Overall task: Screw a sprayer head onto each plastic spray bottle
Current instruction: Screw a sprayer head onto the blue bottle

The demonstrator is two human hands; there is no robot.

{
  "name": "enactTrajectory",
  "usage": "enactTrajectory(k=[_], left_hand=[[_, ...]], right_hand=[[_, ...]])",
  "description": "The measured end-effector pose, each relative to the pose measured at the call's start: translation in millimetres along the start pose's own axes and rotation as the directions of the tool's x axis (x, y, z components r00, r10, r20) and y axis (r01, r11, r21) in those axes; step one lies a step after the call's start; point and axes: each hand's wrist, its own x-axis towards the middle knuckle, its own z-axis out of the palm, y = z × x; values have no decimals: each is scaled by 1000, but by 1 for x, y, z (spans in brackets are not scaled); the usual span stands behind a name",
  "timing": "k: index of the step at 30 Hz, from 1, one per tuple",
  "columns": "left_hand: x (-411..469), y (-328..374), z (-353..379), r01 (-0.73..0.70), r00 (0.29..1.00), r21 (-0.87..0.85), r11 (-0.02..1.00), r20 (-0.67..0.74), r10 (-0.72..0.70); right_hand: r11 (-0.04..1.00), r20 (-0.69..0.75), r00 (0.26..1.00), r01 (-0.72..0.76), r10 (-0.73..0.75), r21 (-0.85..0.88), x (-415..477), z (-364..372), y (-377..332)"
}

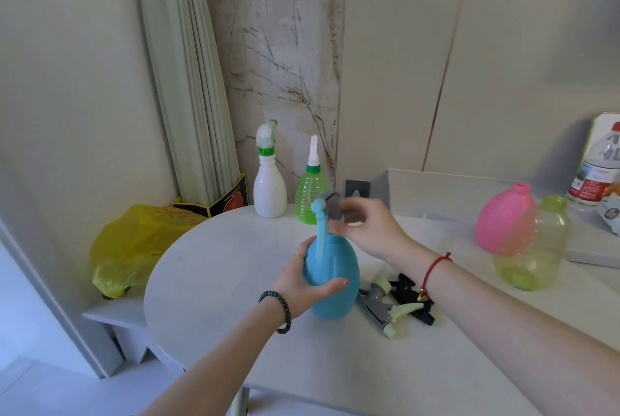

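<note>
A blue spray bottle [339,268] stands upright on the white table [214,264], and my left hand [302,284] wraps around its belly. My right hand [365,227] grips the blue and grey sprayer head [327,211] that sits on the bottle's neck, its blue trigger hanging down the front. Two loose sprayer heads lie on the table just right of the bottle: a pale green and grey one [385,308] and a black one [411,294]. A pink bottle [505,221] and a clear yellow-green bottle [540,248] stand at the right without heads.
A white bottle with a green-collared sprayer [269,177] and a green bottle with a white nozzle [312,194] stand at the table's far edge. A yellow plastic bag [134,244] lies left of the table. A water bottle [600,167] stands at the far right.
</note>
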Motion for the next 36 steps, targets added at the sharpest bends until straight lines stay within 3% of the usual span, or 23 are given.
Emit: enactTrajectory(k=[5,14,20,26,32,36], left_hand=[[2,-2,1,-12,1000,2,1000,-15,12],[4,0,1,-9,1000,3,1000,-6,9],[4,0,2,-21,1000,11,1000,-12,21],[4,2,2,-35,999,0,999,-1,35],[4,3,3,-23,1000,-10,1000,-1,23],[3,1,3,-12,1000,-10,1000,-9,12]], right_hand=[[988,-82,994,-67,79,141,-9,8,16],[995,-284,956,-44,69,93,-11,24,21],[987,-223,975,17,20,162,-25,30,27],[966,-319,944,0,86,259,-21,30,27],[981,-242,962,-88,130,174,-13,23,25],[986,-90,991,-82,96,144,-11,8,20]])
